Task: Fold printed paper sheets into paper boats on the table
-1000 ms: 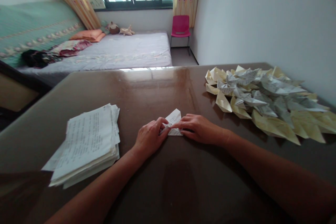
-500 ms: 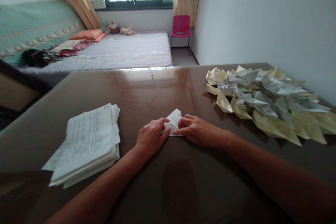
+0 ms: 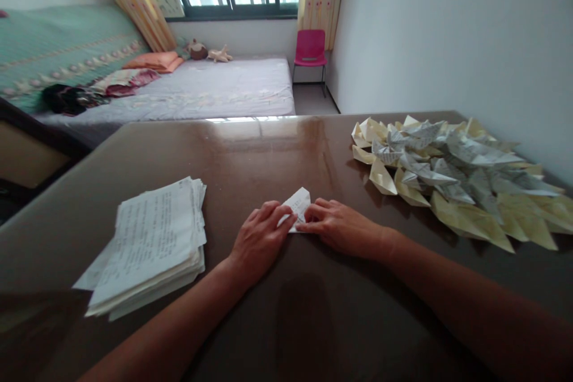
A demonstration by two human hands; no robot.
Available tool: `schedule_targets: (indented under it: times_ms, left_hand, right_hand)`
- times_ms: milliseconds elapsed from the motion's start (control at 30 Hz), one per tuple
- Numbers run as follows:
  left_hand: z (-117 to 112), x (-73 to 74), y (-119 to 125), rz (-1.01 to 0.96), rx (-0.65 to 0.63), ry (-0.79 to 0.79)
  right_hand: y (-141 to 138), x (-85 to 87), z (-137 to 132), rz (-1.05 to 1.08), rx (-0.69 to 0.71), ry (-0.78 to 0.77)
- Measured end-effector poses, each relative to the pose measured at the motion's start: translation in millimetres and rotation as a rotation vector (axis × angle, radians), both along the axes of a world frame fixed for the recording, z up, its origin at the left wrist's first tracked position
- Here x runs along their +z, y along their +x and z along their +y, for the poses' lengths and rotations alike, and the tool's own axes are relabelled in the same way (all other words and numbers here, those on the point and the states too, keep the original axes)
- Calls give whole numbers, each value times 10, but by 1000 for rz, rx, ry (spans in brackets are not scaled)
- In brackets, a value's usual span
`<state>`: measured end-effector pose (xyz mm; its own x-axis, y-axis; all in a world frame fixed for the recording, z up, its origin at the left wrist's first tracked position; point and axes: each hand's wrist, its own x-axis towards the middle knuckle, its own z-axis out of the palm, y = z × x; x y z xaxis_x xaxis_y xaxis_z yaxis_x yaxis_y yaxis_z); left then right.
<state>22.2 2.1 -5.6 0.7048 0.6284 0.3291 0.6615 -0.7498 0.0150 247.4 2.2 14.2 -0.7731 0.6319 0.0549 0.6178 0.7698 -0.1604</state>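
A small folded sheet of printed white paper (image 3: 301, 200) lies on the brown table between my hands. My left hand (image 3: 264, 230) presses on its left side, fingers bent over the paper and covering part of it. On the right side, my right hand (image 3: 333, 224) has its fingers curled and pinching the paper's edge. The paper's top corner points away from me, and its lower edge shows between my fingertips. The finer folds beneath the fingers are hidden.
To the left sits a stack of printed paper sheets (image 3: 152, 245). A heap of folded paper boats (image 3: 447, 167), cream and white, covers the table's (image 3: 250, 155) right side near the wall. Beyond the table are a bed (image 3: 233, 86) and a pink chair (image 3: 310, 48).
My left hand has shifted slightly to the right, its fingers reaching farther over the folded paper. The right hand stays nearly where it was. The whole view has tilted a little.
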Motion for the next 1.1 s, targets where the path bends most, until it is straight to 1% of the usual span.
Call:
schedule_targets:
  times_ms: [67,133,267,433,600,767,867,967,1033,1100]
  left_hand:
    - [-55,-11,-14,55,-84,-4]
    - [-101,-30,-26,109,-101,-29]
    - [-149,-34,-37,190,-84,-47]
    - [-195,21,-10,261,-57,-39]
    - [-231,57,-26,296,4,-9]
    - [-184,137,-123,339,74,-6]
    - [-126,183,-169,342,52,-41]
    - [-66,188,-184,295,30,-90]
    - [-30,161,-179,228,49,-120]
    - [0,116,-169,149,73,-146]
  right_hand:
    - [-4,22,-14,-33,-5,11]
    - [-19,59,-49,-73,-3,30]
    - [-97,128,-213,-158,-39,105]
    - [-203,117,-431,-238,-86,172]
    - [-242,114,-479,-275,-101,174]
    - [-242,136,-508,-293,-98,179]
    - [-222,169,-476,-277,-98,156]
    - [-179,182,-328,-181,-117,82]
    - [-142,149,-181,-84,-175,21]
    - [-105,70,-33,37,-288,2]
